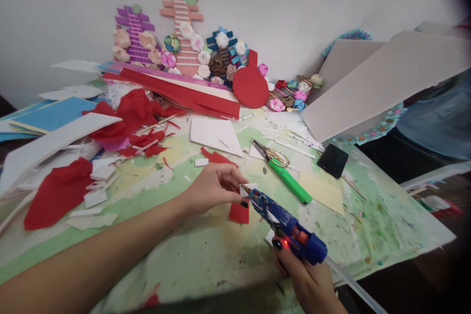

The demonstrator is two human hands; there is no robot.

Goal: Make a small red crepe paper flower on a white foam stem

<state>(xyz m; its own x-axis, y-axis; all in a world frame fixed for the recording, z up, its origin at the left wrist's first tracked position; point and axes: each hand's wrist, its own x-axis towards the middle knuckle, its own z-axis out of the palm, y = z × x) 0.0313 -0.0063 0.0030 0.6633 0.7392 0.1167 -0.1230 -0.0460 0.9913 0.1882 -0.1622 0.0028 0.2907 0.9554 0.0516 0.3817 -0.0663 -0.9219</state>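
Wrapped round its handle, my right hand (pixel 307 274) grips a blue hot glue gun (pixel 285 223) with a red light lit and a clear glue stick (pixel 355 284) out the back. The gun's nozzle points left, at a small white piece (pixel 248 188) pinched between the thumb and fingers of my left hand (pixel 217 189). Whether the nozzle touches the piece I cannot tell. Under my left hand lies a red strip (pixel 239 213), partly hidden by the fingers. Beside it on the table sits a small white block (pixel 201 162).
Scissors (pixel 274 153), a green utility knife (pixel 290 181) and a black phone (pixel 333 161) lie to the right. A white board (pixel 215 135) is ahead. Red scraps (pixel 61 194) and white offcuts crowd the left. Flower-decorated guitar shapes (pixel 186 44) and a red cutout (pixel 250 86) lean against the wall.
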